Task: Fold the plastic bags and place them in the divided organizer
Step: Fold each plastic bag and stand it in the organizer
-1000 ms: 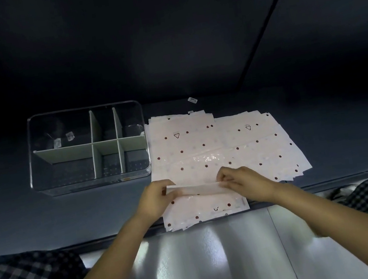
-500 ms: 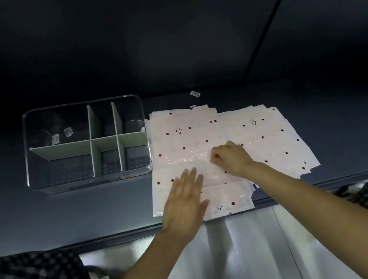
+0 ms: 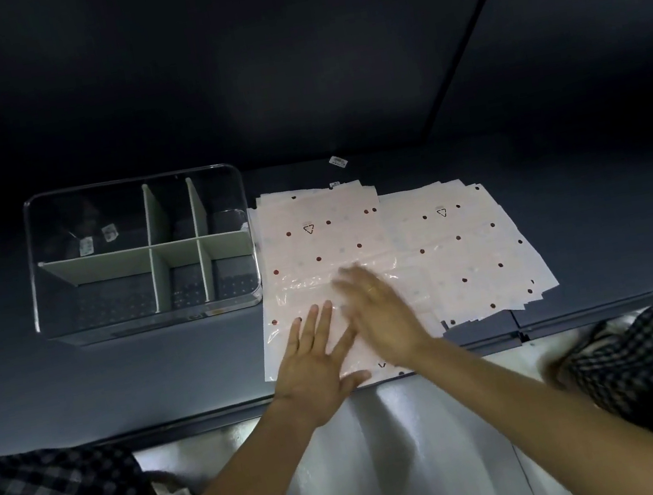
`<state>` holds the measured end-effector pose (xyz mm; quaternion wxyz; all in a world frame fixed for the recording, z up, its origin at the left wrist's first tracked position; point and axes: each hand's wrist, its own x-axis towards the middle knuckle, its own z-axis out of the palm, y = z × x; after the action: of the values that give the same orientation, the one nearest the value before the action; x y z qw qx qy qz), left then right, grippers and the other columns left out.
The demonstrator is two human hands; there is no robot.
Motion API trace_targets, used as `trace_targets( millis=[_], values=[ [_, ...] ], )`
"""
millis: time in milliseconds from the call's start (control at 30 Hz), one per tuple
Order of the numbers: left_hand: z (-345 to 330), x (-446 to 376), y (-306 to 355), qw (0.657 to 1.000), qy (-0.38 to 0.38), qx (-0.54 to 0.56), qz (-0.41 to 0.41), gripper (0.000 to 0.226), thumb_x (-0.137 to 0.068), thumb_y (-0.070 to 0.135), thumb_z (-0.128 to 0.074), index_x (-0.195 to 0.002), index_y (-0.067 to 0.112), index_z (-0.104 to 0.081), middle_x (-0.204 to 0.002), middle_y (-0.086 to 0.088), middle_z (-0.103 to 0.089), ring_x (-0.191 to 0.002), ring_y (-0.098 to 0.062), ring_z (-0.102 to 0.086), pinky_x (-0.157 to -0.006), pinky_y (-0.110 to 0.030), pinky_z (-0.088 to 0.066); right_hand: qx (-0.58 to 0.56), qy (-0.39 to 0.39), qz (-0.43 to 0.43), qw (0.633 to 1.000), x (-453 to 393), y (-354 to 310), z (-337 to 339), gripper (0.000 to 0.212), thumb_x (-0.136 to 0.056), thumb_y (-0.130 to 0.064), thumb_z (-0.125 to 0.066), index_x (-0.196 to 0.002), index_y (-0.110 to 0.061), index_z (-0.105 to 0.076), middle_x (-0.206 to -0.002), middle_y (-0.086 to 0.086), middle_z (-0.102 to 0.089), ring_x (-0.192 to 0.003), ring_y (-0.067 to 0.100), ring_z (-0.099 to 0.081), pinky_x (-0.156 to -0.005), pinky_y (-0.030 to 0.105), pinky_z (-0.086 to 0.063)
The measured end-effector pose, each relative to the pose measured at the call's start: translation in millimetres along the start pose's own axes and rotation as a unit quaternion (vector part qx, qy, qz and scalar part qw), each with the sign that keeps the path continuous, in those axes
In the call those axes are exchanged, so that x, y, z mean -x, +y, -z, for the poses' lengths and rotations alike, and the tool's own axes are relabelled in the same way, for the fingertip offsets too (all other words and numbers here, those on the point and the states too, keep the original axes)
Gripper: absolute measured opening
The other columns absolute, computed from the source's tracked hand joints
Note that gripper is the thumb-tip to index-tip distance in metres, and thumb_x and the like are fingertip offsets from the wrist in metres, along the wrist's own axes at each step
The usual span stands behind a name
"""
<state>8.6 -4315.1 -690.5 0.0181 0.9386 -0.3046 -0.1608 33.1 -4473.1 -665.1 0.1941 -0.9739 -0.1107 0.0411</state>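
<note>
The top plastic bag (image 3: pixel 322 286) lies flat on the left pile under both our hands, at the near edge of the dark table (image 3: pixel 122 380). Our left hand (image 3: pixel 318 361) rests on it with fingers straight and spread, holding nothing. Our right hand (image 3: pixel 379 312) lies across it just beside the left, fingers extended; it is blurred, so we judge it is sweeping the film flat. To do this step well, we should pin with the left palm, stroke the air outward, then set the crease square before letting go, since slick film may spring open. A second pile of bags (image 3: pixel 467 249) fans out beyond the right hand. The divided organizer (image 3: pixel 140 252) stands beyond the left hand, its compartments apparently holding no bags.
</note>
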Motion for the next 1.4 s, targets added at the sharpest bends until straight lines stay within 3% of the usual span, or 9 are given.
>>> trace_targets(
  millis=[100, 300, 467, 600, 733, 933, 1100, 1267, 1400],
  values=[
    [1, -1, 2, 1.000, -0.013, -0.004, 0.004, 0.075, -0.092, 0.066, -0.017, -0.151, 0.022, 0.001, -0.153, -0.014, 0.026, -0.133, -0.031, 0.036, -0.114, -0.044, 0.019, 0.005, -0.100, 0.062, 0.993, 16, -7, -20, 0.051, -0.102, -0.033, -0.029, -0.150, -0.021, -0.016, -0.157, -0.005, -0.005, -0.145, 0.014, 0.004, -0.119, 0.032, 0.003],
    [6, 1, -2, 1.000, -0.020, 0.013, 0.014, 0.069, -0.087, 0.072, -0.014, -0.141, 0.046, 0.018, -0.149, -0.019, 0.032, -0.135, -0.037, 0.034, -0.116, -0.046, 0.014, 0.018, -0.095, -0.075, 0.992, 29, 38, -10, 0.063, -0.100, -0.047, -0.021, -0.148, -0.021, 0.010, -0.152, -0.011, 0.019, -0.144, 0.008, 0.015, -0.118, 0.028, 0.010],
    [7, 0, -3, 0.999, -0.018, 0.034, 0.017, 0.070, -0.083, 0.076, -0.015, -0.143, 0.049, 0.009, -0.150, -0.018, 0.031, -0.136, -0.036, 0.032, -0.115, -0.044, 0.017, 0.030, -0.052, -0.144, 0.988, 26, 53, 10, 0.059, -0.101, -0.041, -0.027, -0.149, -0.009, -0.015, -0.158, 0.005, -0.009, -0.146, 0.015, -0.005, -0.119, 0.031, 0.001],
    [12, -3, -11, 0.997, -0.039, 0.059, -0.007, 0.070, -0.083, 0.076, -0.019, -0.145, 0.050, -0.001, -0.151, -0.014, 0.031, -0.137, -0.032, 0.033, -0.112, -0.040, 0.020, -0.006, -0.024, -0.096, 0.995, -13, 39, 34, 0.044, -0.095, -0.030, -0.050, -0.135, -0.013, -0.047, -0.138, 0.006, -0.047, -0.129, 0.023, -0.038, -0.109, 0.031, -0.028],
    [20, -7, -18, 0.996, -0.066, 0.058, -0.014, 0.068, -0.083, 0.076, -0.021, -0.145, 0.049, -0.012, -0.154, -0.013, 0.027, -0.139, -0.032, 0.030, -0.112, -0.044, 0.021, -0.003, -0.147, -0.094, 0.985, -39, 24, 38, 0.041, -0.086, -0.029, -0.065, -0.122, -0.015, -0.052, -0.123, 0.006, -0.051, -0.112, 0.023, -0.050, -0.092, 0.031, -0.040],
    [28, -10, -21, 0.999, -0.029, 0.036, -0.025, 0.055, -0.088, 0.070, -0.026, -0.137, 0.044, -0.033, -0.159, -0.003, 0.013, -0.142, -0.029, 0.023, -0.112, -0.053, 0.019, 0.052, -0.197, -0.151, 0.967, -30, 26, 36, 0.038, -0.086, -0.043, -0.062, -0.107, -0.013, -0.052, -0.107, 0.006, -0.060, -0.110, 0.026, -0.048, -0.086, 0.035, -0.041],
    [26, -5, -16, 0.995, 0.029, 0.081, -0.046, 0.049, -0.094, 0.056, -0.037, -0.133, 0.026, -0.043, -0.158, 0.008, -0.014, -0.144, -0.017, -0.008, -0.117, -0.031, -0.003, -0.001, -0.223, -0.181, 0.958, -7, 31, 38, 0.030, -0.081, -0.038, -0.068, -0.076, -0.018, -0.047, -0.103, 0.008, -0.050, -0.105, 0.023, -0.043, -0.080, 0.031, -0.039],
    [19, 1, -8, 0.996, 0.030, 0.069, -0.050, 0.063, -0.094, 0.053, -0.042, -0.147, 0.025, -0.024, -0.158, 0.002, -0.011, -0.144, -0.020, -0.012, -0.117, -0.030, -0.008, -0.149, -0.210, -0.274, 0.927, 19, 25, 37, 0.051, -0.081, -0.030, -0.071, -0.116, -0.013, -0.039, -0.098, 0.000, -0.051, -0.092, 0.018, -0.051, -0.075, 0.028, -0.040],
    [19, 4, -3, 0.998, 0.039, 0.029, -0.049, 0.066, -0.092, 0.053, -0.044, -0.149, 0.027, -0.020, -0.158, -0.003, -0.009, -0.144, -0.021, -0.008, -0.117, -0.034, -0.001, -0.238, -0.162, -0.364, 0.886, 30, 19, 31, 0.045, -0.084, -0.022, -0.068, -0.120, -0.012, -0.043, -0.105, 0.003, -0.050, -0.097, 0.020, -0.052, -0.077, 0.027, -0.042]
  ],
)
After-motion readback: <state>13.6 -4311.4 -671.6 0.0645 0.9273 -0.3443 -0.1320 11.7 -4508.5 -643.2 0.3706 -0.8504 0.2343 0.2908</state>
